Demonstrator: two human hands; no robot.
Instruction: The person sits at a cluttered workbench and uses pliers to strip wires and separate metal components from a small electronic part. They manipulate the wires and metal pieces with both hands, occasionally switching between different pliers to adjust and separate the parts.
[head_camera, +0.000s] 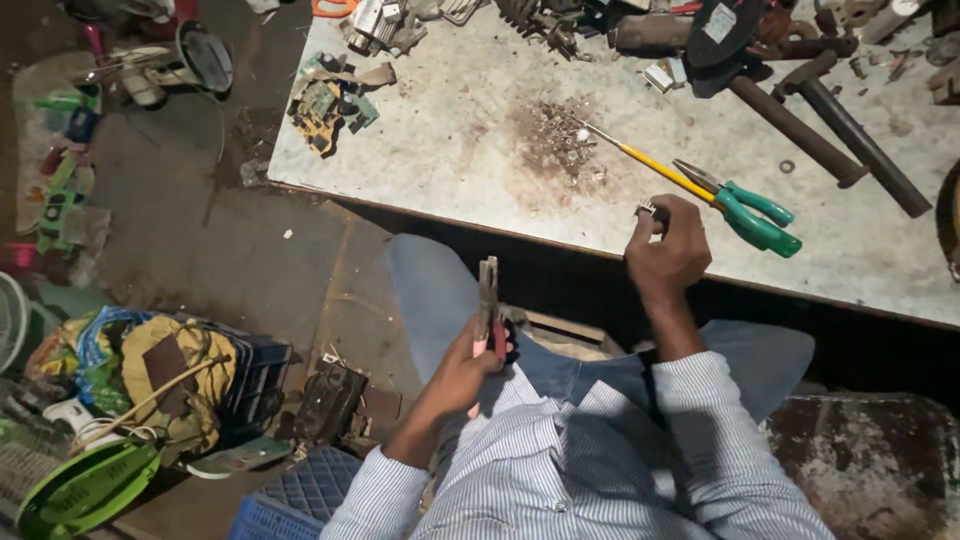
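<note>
Stained workbench (480, 170), steel pliers (488, 295), hands.

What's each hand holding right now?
Left hand: closed on red-handled pliers.
Right hand: closed on a small metal part at the table edge.

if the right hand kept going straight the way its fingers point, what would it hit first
Probably the yellow-handled screwdriver on the worn white tabletop. The right hand, pinching a small metal part, points up and away over the table edge; the screwdriver's shaft lies just beyond, though depth is unclear.
</note>
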